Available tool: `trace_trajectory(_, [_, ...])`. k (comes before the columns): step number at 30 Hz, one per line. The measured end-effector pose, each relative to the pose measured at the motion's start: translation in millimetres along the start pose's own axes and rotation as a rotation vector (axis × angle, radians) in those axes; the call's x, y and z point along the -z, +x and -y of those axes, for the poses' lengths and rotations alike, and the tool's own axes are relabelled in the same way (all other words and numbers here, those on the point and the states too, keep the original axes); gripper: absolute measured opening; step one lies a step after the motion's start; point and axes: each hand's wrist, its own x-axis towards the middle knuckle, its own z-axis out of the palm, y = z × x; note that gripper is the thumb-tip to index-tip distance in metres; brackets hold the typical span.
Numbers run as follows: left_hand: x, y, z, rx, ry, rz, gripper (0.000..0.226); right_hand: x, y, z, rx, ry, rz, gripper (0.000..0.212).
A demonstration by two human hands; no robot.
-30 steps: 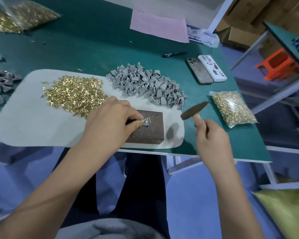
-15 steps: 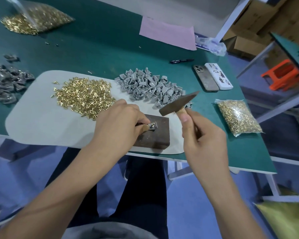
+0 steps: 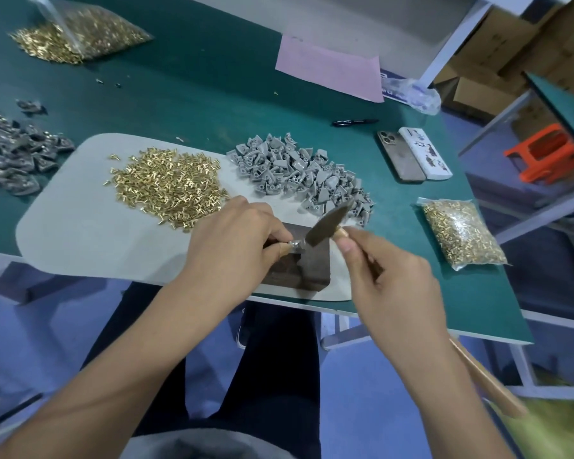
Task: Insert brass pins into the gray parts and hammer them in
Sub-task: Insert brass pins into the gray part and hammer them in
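Observation:
My left hand (image 3: 232, 240) pinches a small gray part (image 3: 297, 246) against the top of a dark metal block (image 3: 312, 270). My right hand (image 3: 388, 276) grips the wooden handle of a small hammer (image 3: 325, 225); its dark head is down at the gray part. A loose heap of brass pins (image 3: 169, 183) and a heap of gray parts (image 3: 302, 177) lie on a pale mat (image 3: 80, 226) behind the block.
On the green table (image 3: 196, 94) are a sealed bag of pins (image 3: 461, 233) at right, an open bag of pins (image 3: 80, 34) far left, darker parts (image 3: 10, 150) at left, two phones (image 3: 411, 155), a pen (image 3: 353, 121) and pink paper (image 3: 328, 66).
The hammer swung in from the right and came down onto the gray part on the block. My left hand kept holding the part in place.

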Motion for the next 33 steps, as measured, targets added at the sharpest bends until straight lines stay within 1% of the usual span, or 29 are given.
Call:
trace_trajectory(2, [-0.2, 0.1, 0.2, 0.002, -0.010, 0.001, 0.011, 1.8, 1.1, -0.1, -0.020, 0.146, -0.114, 0.027])
trace_trajectory(3, [-0.4, 0.3, 0.5, 0.003, -0.016, 0.001, 0.011, 1.0, 0.4, -0.2, -0.018, 0.183, -0.123, 0.027])
trace_trajectory(4, [-0.4, 0.1, 1.0, 0.003, -0.021, 0.001, 0.011, -0.8, -0.9, 0.6, -0.017, 0.169, -0.078, 0.027])
trace_trajectory(6, [0.7, -0.1, 1.2, 0.000, -0.021, 0.005, 0.012, -3.3, -3.5, 1.2, -0.006, 0.033, 0.048, 0.027])
trace_trajectory(7, [1.0, -0.1, 1.1, -0.005, -0.018, 0.009, 0.012, -2.2, -3.5, 1.1, 0.003, -0.030, 0.044, 0.028])
trace_trajectory(8, [0.8, 0.1, 1.1, -0.008, -0.015, 0.010, 0.011, -0.9, -2.0, -0.1, -0.001, -0.047, -0.013, 0.028])
trace_trajectory(10, [0.8, 0.6, 1.9, -0.010, -0.018, 0.005, 0.010, -0.2, -1.1, 1.9, -0.032, 0.106, -0.165, 0.031])
trace_trajectory(11, [0.4, 0.8, 2.0, -0.008, -0.025, 0.002, 0.009, -1.8, -2.6, 2.1, -0.033, 0.163, -0.193, 0.031])
trace_trajectory(12, [-0.3, 0.8, 2.3, -0.006, -0.031, 0.000, 0.009, -3.7, -4.1, 4.1, -0.025, 0.158, -0.168, 0.031])
trace_trajectory(14, [-1.4, 0.7, 3.0, -0.004, -0.033, 0.002, 0.011, -6.2, -6.4, 5.7, -0.027, 0.004, 0.010, 0.031])
trace_trajectory(15, [-1.7, 0.6, 3.4, -0.005, -0.035, 0.007, 0.012, -4.6, -6.4, 4.5, -0.030, -0.077, 0.075, 0.032])
trace_trajectory(16, [-2.0, 0.4, 4.0, -0.005, -0.041, 0.010, 0.013, -1.7, -4.9, 2.3, -0.031, -0.134, 0.079, 0.033])
trace_trajectory(17, [-1.8, 0.4, 4.9, -0.005, -0.048, 0.012, 0.014, 0.7, -3.7, 0.6, -0.038, -0.152, 0.037, 0.033])
trace_trajectory(19, [-1.2, 0.1, 5.6, -0.007, -0.059, 0.017, 0.014, 1.9, -3.9, -5.2, -0.115, -0.129, -0.062, 0.032])
trace_trajectory(20, [-1.5, -0.2, 5.8, -0.004, -0.061, 0.016, 0.013, -0.4, -4.8, -8.7, -0.165, -0.140, -0.076, 0.033])
trace_trajectory(21, [-1.8, -0.5, 5.9, -0.002, -0.063, 0.014, 0.012, -4.5, -5.7, -12.4, -0.208, -0.177, -0.061, 0.036])
trace_trajectory(23, [-3.2, -1.7, 5.4, 0.000, -0.072, 0.011, 0.011, -14.8, -9.0, -23.1, -0.273, -0.257, 0.020, 0.046])
trace_trajectory(27, [-7.6, -4.6, 7.1, 0.006, -0.137, 0.002, 0.011, -31.2, -13.4, -28.8, -0.383, -0.294, 0.162, 0.064])
trace_trajectory(28, [-8.8, -5.9, 7.4, 0.006, -0.169, -0.003, 0.011, -32.9, -14.2, -27.9, -0.372, -0.322, 0.159, 0.065])
trace_trajectory(30, [-11.4, -9.6, 7.6, 0.003, -0.232, -0.028, 0.010, -33.4, -12.8, -25.8, -0.274, -0.364, 0.076, 0.052])
trace_trajectory(31, [-12.9, -12.5, 7.7, 0.000, -0.257, -0.047, 0.009, -32.6, -11.0, -23.5, -0.206, -0.296, 0.004, 0.043])
trace_trajectory(33, [-15.5, -19.6, 9.4, -0.006, -0.292, -0.089, 0.008, -31.6, -6.4, -13.6, -0.041, -0.035, -0.101, 0.030])
